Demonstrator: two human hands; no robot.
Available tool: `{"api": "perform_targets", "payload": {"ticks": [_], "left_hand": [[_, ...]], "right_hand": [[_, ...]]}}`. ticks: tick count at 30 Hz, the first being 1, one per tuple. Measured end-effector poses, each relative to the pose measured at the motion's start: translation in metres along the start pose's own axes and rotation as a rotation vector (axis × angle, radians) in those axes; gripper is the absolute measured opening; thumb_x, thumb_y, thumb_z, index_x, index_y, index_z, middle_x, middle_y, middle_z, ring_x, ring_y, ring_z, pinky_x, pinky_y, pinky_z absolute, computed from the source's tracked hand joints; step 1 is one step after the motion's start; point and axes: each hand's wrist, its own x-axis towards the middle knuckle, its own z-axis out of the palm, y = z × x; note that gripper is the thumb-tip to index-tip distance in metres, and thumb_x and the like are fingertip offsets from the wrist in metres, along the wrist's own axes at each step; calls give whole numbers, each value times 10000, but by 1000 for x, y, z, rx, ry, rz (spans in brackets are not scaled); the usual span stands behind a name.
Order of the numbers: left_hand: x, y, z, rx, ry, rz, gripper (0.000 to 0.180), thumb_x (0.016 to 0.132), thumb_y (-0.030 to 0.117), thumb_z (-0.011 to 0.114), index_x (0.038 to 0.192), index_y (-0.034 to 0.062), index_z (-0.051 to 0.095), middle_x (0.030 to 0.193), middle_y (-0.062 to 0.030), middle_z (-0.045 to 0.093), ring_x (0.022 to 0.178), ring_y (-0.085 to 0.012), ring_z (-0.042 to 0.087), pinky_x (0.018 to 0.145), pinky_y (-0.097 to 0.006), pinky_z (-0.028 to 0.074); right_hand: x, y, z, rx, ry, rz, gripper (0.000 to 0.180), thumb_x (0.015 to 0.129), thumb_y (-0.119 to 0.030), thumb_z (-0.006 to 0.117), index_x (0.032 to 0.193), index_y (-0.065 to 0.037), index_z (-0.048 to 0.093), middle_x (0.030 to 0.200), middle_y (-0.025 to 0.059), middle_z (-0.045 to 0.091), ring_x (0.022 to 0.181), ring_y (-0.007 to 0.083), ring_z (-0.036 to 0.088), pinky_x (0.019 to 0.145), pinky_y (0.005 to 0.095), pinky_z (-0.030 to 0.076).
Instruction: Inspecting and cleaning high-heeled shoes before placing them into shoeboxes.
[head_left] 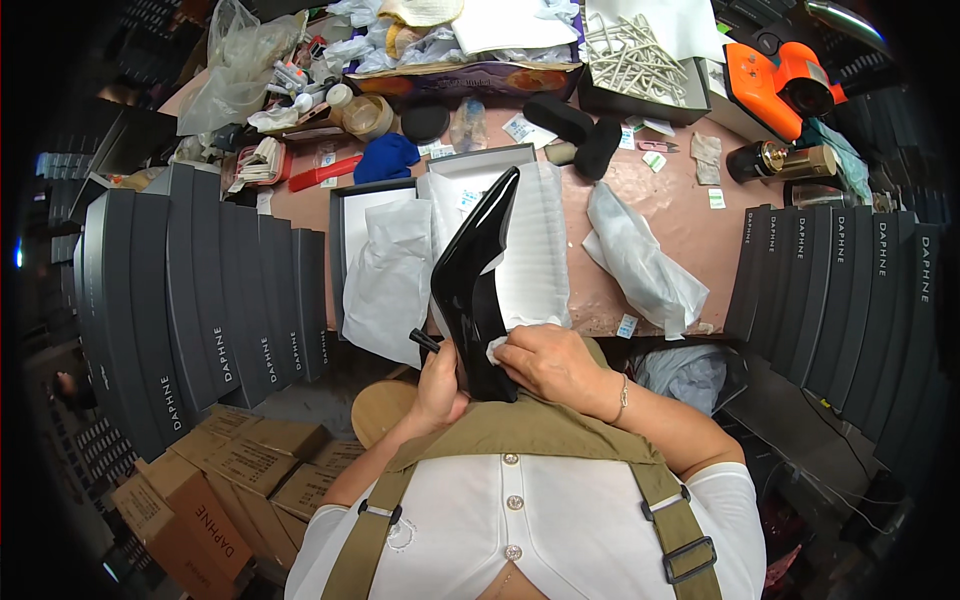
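Note:
A glossy black high-heeled shoe [470, 270] is held upright in front of me, its pointed toe up and its sole side to the left. My left hand [440, 388] is closed around its rear part, and the slim heel [424, 340] pokes out above the fingers. Pinched in my right hand [550, 365] is a small white wad of cloth or tissue [495, 349], pressed against the shoe's right side. Behind the shoe lies an open shoe box [338, 225] with white tissue paper [388, 280]. To its right rests a bundle wrapped in white paper [645, 262].
Dark shoe boxes stand in rows at left [205, 300] and right [835, 290]. Toward the back are a box of white sticks [640, 60], an orange tool [765, 85], jars [368, 115], a blue cloth [387, 158] and black pads [598, 148]. Cardboard cartons [200, 510] sit low left.

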Motion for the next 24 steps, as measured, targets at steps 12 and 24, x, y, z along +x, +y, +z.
{"api": "perform_targets", "payload": {"ticks": [12,24], "left_hand": [[-6,3,10,72,-39,53,330,991,168,296,1125,-7,542,1067,-92,609,945,-173,597,822,-301,500],[-5,2,5,65,-93,13,342,1004,190,290,1128,-5,542,1082,-100,611,980,-184,599,862,-319,499]], "right_hand": [[3,-1,-2,-97,70,-56,125,748,-150,660,861,-99,644,735,22,528,621,201,554,563,323,446],[-3,-4,-4,-47,-92,45,124,762,-135,668,874,-87,646,752,32,558,672,227,586,587,331,469]]}}
